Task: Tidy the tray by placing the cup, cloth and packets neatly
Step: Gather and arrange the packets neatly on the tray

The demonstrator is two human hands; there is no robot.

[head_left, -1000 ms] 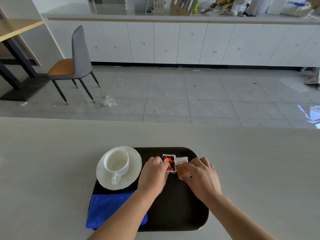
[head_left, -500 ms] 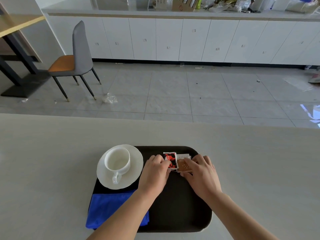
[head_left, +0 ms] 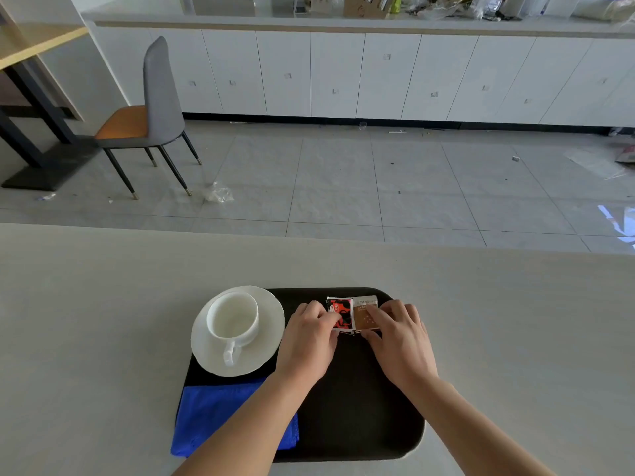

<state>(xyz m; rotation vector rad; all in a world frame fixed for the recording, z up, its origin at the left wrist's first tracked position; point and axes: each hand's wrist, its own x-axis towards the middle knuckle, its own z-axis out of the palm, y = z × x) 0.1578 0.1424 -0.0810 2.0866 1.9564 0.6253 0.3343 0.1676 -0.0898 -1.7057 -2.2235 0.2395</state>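
Observation:
A dark tray [head_left: 360,413] lies on the pale table. A white cup [head_left: 233,319] stands on a white saucer [head_left: 271,324] at the tray's far left corner. Below it a folded blue cloth [head_left: 220,413] overhangs the tray's near left edge. A red packet [head_left: 343,312] and a brown packet [head_left: 365,317] lie side by side at the tray's far edge. My left hand [head_left: 309,338] pinches the red packet, fingertips on top and thumb at its near edge. My right hand [head_left: 402,338] pinches the brown packet the same way.
The pale table [head_left: 103,338] stretches wide on both sides of the tray. Beyond its far edge is tiled floor, with a grey and orange chair [head_left: 151,111] at the left and white cabinets [head_left: 378,73] along the back wall.
My right hand has carried the brown packet away from me and set it straight against the red packet's right side. My left hand stayed on the red packet.

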